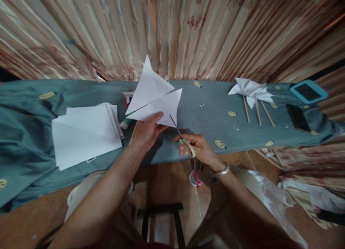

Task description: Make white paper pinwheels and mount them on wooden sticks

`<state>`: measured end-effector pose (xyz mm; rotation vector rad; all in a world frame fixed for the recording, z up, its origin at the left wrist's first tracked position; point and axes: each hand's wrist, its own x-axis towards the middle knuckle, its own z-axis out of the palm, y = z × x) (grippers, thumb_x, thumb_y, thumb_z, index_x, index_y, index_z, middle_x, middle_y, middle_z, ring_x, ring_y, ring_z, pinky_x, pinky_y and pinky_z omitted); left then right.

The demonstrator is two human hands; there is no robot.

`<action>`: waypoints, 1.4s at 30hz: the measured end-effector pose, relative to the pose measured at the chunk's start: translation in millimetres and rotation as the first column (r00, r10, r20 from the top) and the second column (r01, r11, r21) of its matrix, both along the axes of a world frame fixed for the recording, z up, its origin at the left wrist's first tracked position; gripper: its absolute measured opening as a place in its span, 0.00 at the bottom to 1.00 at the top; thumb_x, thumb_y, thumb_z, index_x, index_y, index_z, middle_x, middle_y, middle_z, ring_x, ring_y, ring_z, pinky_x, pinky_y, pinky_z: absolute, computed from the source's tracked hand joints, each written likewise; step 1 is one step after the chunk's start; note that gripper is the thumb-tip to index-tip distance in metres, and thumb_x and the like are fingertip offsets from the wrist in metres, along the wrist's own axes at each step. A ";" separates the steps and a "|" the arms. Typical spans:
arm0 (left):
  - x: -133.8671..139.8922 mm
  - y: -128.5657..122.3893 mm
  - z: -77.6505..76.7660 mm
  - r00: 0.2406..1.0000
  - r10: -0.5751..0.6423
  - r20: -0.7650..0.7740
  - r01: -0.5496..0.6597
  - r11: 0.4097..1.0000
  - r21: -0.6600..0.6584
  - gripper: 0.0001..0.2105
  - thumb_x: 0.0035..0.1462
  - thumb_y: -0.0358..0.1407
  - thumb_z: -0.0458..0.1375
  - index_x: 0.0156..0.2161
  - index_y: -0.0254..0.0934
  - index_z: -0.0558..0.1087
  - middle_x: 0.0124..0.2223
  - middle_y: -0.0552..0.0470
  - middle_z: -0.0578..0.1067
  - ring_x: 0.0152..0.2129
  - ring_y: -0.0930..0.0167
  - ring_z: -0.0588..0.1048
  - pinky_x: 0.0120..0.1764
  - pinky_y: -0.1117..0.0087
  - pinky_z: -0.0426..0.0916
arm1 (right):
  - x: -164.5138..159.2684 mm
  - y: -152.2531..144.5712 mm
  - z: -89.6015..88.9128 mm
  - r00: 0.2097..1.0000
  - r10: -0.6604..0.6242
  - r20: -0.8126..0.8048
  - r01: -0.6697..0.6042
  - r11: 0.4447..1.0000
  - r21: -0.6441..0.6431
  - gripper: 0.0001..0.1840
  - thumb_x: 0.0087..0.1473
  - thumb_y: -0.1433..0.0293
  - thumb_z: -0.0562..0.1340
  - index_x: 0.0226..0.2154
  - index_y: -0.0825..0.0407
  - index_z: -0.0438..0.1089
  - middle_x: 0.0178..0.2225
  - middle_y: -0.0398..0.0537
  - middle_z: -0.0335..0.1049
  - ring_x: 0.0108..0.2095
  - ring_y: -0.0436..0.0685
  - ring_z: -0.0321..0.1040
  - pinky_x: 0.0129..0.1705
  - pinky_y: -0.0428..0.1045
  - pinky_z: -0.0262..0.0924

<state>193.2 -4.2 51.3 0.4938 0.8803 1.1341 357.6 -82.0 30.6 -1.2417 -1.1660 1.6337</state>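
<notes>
A sheet of white paper (152,87) with a long slit across it is held up over the table's front half. My left hand (147,132) pinches its lower part, thumb on top and fingers beneath. My right hand (196,147) grips scissors (187,147) with pale green handles. Their dark blades point up and left at the paper's lower right corner, one blade showing over the sheet. Partly hidden under the paper are a green-and-white tube (126,122) and a small red item (127,101).
White sheets (86,134) lie stacked at the left on the green tablecloth (207,116). Paper pinwheels (252,91) on wooden sticks rest at the right. Past them are a black phone (298,118) and a blue-framed tablet (309,91). A pleated curtain (167,33) hangs behind the table.
</notes>
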 end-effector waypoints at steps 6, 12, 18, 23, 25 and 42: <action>2.8 -0.8 1.2 0.999 0.035 -0.017 -0.035 0.999 0.022 0.19 0.39 0.23 0.65 0.39 0.39 0.73 0.32 0.57 0.77 0.32 0.70 0.76 0.33 0.70 0.72 | -0.3 0.1 1.3 1.000 0.004 0.023 -0.004 1.000 0.009 0.23 0.42 0.53 0.71 0.36 0.53 0.75 0.20 0.39 0.68 0.20 0.45 0.64 0.25 0.43 0.63; 2.8 0.4 -1.7 0.999 0.033 -0.025 -0.032 0.999 0.014 0.17 0.37 0.24 0.66 0.36 0.38 0.74 0.31 0.57 0.76 0.31 0.71 0.75 0.33 0.71 0.70 | -0.7 0.7 2.0 1.000 -0.006 0.010 0.006 1.000 -0.004 0.23 0.40 0.53 0.72 0.34 0.53 0.75 0.19 0.37 0.68 0.18 0.45 0.63 0.23 0.42 0.62; 3.0 0.7 -1.6 0.999 0.025 -0.044 -0.024 1.000 0.017 0.15 0.34 0.26 0.67 0.32 0.38 0.73 0.30 0.56 0.76 0.31 0.71 0.74 0.32 0.71 0.70 | -0.4 0.7 1.9 1.000 -0.010 0.021 0.010 1.000 0.000 0.23 0.41 0.54 0.72 0.34 0.53 0.75 0.19 0.38 0.69 0.18 0.44 0.63 0.23 0.41 0.61; 3.1 0.7 -4.1 0.999 0.019 -0.033 -0.017 0.999 0.047 0.16 0.30 0.27 0.69 0.30 0.36 0.73 0.28 0.57 0.76 0.30 0.70 0.75 0.32 0.70 0.71 | 0.6 -0.3 5.0 0.999 0.029 0.045 -0.031 0.999 0.039 0.23 0.43 0.53 0.71 0.35 0.53 0.75 0.21 0.39 0.69 0.20 0.45 0.64 0.25 0.42 0.63; 3.2 0.4 -5.7 0.999 0.009 -0.034 -0.008 0.999 0.047 0.16 0.30 0.27 0.70 0.30 0.36 0.73 0.28 0.57 0.76 0.30 0.70 0.75 0.32 0.70 0.71 | 0.4 -0.4 5.3 0.999 0.023 0.037 -0.025 0.999 0.044 0.23 0.42 0.52 0.70 0.35 0.53 0.75 0.21 0.39 0.69 0.20 0.45 0.64 0.25 0.42 0.63; 9.1 -8.7 -8.8 0.996 -0.086 -0.015 0.086 0.994 0.059 0.17 0.30 0.29 0.71 0.31 0.34 0.75 0.31 0.54 0.79 0.29 0.68 0.76 0.34 0.67 0.72 | -2.3 3.7 4.4 0.998 -0.036 0.060 0.030 0.996 0.083 0.25 0.43 0.50 0.70 0.33 0.54 0.75 0.21 0.41 0.70 0.21 0.46 0.64 0.23 0.42 0.60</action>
